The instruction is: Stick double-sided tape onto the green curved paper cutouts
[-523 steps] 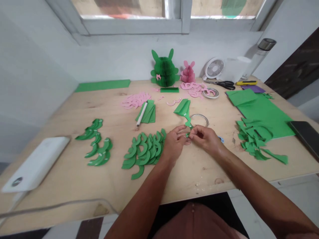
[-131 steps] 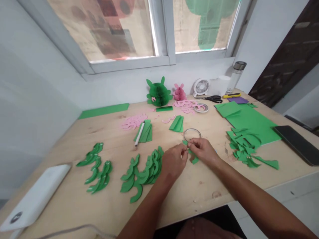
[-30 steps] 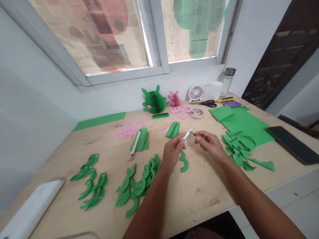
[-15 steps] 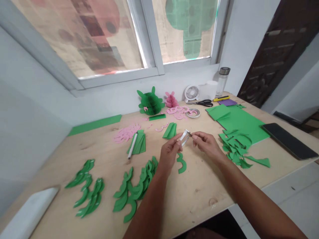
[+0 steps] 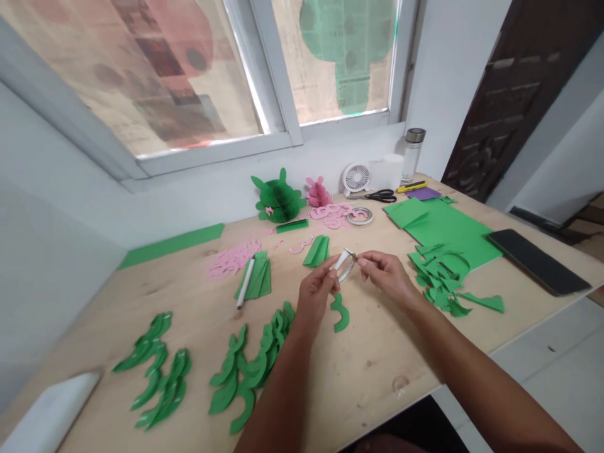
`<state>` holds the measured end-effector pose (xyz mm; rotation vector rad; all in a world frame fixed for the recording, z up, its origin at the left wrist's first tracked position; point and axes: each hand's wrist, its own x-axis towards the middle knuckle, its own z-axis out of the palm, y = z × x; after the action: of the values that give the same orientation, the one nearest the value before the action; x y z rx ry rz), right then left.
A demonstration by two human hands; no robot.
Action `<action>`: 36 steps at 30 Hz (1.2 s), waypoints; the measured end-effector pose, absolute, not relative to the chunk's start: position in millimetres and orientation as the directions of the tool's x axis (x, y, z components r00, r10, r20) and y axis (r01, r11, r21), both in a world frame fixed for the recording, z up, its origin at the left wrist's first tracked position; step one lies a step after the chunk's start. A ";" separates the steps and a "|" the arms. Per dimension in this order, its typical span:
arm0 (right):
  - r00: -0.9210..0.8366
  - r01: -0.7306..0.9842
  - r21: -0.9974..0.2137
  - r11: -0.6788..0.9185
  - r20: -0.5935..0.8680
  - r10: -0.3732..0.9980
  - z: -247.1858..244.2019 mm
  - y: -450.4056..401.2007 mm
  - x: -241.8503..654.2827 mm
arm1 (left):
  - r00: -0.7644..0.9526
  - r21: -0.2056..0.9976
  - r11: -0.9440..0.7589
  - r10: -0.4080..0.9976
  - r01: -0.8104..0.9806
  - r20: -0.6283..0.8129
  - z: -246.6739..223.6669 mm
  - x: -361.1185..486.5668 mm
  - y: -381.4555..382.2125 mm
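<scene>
Over the middle of the table, my left hand (image 5: 318, 289) is closed on a narrow white ring that looks like a roll of tape (image 5: 347, 272). The thumb and fingers of my right hand (image 5: 384, 270) pinch at its far edge, where a small dark bit shows that I cannot make out. Just below the hands lies a wavy green paper cutout (image 5: 340, 313). Left of my left forearm are overlapping green curved cutouts (image 5: 255, 365), and farther left another group of green cutouts (image 5: 163, 371) with white strips on them.
A white marker (image 5: 245, 283) lies on green paper strips (image 5: 260, 275). Behind are pink cutouts (image 5: 233, 257), a green honeycomb paper figure (image 5: 278, 200), a tape roll (image 5: 359, 216) and scissors (image 5: 380, 195). Rightward are green scraps (image 5: 438, 274), green sheets (image 5: 453, 229) and a phone (image 5: 538, 261).
The view has shifted slightly, so the table things appear a little farther left. Both hands stay together at the white ring, with little visible change in their hold.
</scene>
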<state>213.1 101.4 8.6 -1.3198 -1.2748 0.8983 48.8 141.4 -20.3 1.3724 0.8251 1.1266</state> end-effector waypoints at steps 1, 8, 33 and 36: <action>0.154 0.188 -0.976 0.110 0.140 0.978 8.5 101.5 213.1 | 0.301 0.983 -0.131 0.939 -0.128 0.165 -20.5 48.8 141.6; 0.161 0.185 -0.978 0.101 0.131 0.978 8.6 101.8 213.1 | 0.289 0.988 -0.113 0.947 -0.101 0.138 -11.3 48.6 136.1; 0.200 0.265 -0.954 0.138 0.195 0.960 4.6 101.5 210.5 | 0.307 0.983 -0.135 0.937 -0.125 0.168 -18.2 47.8 141.1; 0.203 0.258 -0.957 0.137 0.192 0.960 4.3 101.5 210.4 | 0.305 0.982 -0.144 0.937 -0.119 0.174 -19.0 48.0 141.4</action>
<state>210.4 101.5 4.3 -1.3541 -1.2825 0.7928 48.0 141.4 -19.0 1.3882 0.8221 1.1250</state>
